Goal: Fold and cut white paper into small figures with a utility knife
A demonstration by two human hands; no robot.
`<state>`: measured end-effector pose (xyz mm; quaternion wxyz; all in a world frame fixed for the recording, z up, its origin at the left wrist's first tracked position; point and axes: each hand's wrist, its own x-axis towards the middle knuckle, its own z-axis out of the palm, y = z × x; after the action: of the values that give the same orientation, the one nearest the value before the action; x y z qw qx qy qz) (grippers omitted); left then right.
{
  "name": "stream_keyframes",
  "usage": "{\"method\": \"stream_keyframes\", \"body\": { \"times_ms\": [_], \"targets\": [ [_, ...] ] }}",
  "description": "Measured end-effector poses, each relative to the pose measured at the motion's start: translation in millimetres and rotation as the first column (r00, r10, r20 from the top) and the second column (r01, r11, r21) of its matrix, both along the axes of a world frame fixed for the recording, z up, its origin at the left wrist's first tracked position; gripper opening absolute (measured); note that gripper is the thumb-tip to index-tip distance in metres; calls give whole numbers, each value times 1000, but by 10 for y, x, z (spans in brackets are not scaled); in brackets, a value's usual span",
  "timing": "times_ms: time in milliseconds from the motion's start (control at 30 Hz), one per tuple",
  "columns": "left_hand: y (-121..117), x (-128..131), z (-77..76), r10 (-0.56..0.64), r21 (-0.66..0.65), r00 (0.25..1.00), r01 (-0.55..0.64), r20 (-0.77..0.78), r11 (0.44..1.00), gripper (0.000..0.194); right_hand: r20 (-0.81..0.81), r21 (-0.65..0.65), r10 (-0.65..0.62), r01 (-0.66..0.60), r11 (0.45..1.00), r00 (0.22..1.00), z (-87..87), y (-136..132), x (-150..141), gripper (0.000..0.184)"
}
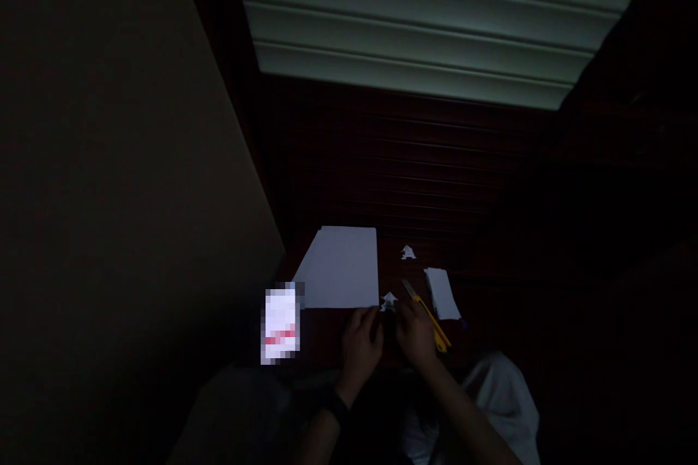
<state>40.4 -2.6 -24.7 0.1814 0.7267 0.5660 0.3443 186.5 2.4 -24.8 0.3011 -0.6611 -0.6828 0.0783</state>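
Observation:
In the dim head view, a small folded white paper figure (389,301) lies on the dark table between my hands; it looks like an origami frog. My left hand (360,341) rests at its lower left, fingers bent and the thumb apart from them, with nothing visible in the grasp. On the other side, my right hand (415,334) has its curled fingertips right beside the figure's edge; darkness hides whether they grip it. A yellow utility knife (430,316), blade extended, lies just beyond the right hand. A second folded paper figure (408,253) sits farther back.
Large white paper sheets (343,269) lie at the left of the table. A stack of smaller white paper (443,293) is at the right. A bright pixelated screen-like object (281,325) stands at the left edge. Behind rises a slatted panel (392,160); a wall (136,160) borders the left.

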Motion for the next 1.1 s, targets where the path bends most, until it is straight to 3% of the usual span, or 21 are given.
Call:
{"method": "stream_keyframes", "body": {
  "times_ms": [167, 333, 467, 600, 700, 800, 900, 1100],
  "targets": [
    [-29, 18, 18, -61, 19, 995, 63, -78, 998, 38, -5, -26, -62, 62, 998, 998, -159, -161, -64, 35],
    [-17, 24, 7, -71, 25, 988, 75, -135, 997, 35, -98, -83, -120, 112, 990, 988, -85, 36, -22, 31],
    [-11, 24, -26, -60, 56, 985, 70, -159, 996, 37, -96, -185, -95, 76, 980, 991, -39, 211, -4, 26],
    [-8, 19, -57, -57, 108, 987, 74, -148, 991, 36, -120, -228, -142, 112, 967, 983, -80, 268, 0, 19],
    [-1, 20, -68, -51, 113, 992, 64, -114, 992, 33, -251, -215, -177, 124, 969, 952, -138, 265, 22, 18],
    [19, 13, -71, -17, 96, 999, 21, -35, 995, 27, -472, -203, -150, 58, 978, 869, -198, 255, 55, 19],
    [68, -8, -75, 7, 24, 997, -9, 77, 1000, 25, -669, -184, -117, -11, 983, 734, -247, 239, 70, 25],
    [242, -32, -136, -12, -209, 942, 87, 335, 974, 28, -849, -212, -112, -139, 967, 516, -275, 198, 52, 32]
  ]
}}
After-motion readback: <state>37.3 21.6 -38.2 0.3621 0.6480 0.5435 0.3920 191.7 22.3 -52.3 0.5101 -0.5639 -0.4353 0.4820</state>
